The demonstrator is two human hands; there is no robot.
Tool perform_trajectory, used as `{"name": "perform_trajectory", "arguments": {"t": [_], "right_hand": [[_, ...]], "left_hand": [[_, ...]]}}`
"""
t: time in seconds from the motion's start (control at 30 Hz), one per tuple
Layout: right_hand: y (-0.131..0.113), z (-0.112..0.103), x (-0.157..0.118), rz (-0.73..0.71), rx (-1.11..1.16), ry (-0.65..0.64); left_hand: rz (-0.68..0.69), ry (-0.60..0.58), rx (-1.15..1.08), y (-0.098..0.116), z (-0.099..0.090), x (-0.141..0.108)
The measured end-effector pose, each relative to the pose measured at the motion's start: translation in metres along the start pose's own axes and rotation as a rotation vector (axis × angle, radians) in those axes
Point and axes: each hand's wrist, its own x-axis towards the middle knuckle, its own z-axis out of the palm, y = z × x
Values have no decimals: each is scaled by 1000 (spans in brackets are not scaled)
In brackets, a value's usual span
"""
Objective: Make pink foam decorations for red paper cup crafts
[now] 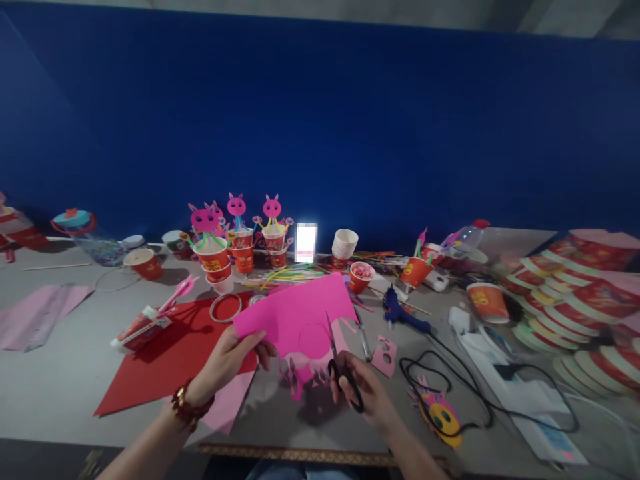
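Observation:
Between thumb and fingers my left hand [245, 350] pinches the left side of a bright pink paper sheet [295, 310], held above the table. A drawn round outline shows near the sheet's lower middle, and its lower edge is cut ragged. My right hand [363, 387] grips black-handled scissors [345, 381]. Their blades point up and away, at the right part of the sheet beside the outline; whether they are cutting into it I cannot tell. Under my left wrist lie red card [165, 370] and light pink paper [230, 403].
Paper cups with pink paper figures [213, 247] stand at the back left. A blue glue gun [403, 313] with a looping black cord lies to the right, near a yellow and pink paper figure [443, 417]. Stacked cups [580, 287] crowd the far right, beside a power strip [520, 393].

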Motion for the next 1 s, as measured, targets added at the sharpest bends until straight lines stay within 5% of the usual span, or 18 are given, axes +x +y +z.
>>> {"name": "perform_trajectory", "arguments": {"t": [0.47,0.57,0.7,0.77,0.83,0.9,1.0], "right_hand": [[-2,3,1,7,46,-15],[0,6,3,-26,50,35],[1,10,7,-68,70,91],[1,12,9,-87,70,105],[1,13,11,-98,60,106],[0,14,12,-99,35,106],[-1,18,12,-114,-21,112]], "left_hand": [[-46,-61,-4,7,-5,3],[26,176,-3,-3,-2,9],[422,687,220,-25,7,-5],[575,764,306,-35,17,-22],[506,461,260,-41,33,-39],[229,75,85,-44,55,-49],[-157,-128,-400,-42,87,-43]]}}
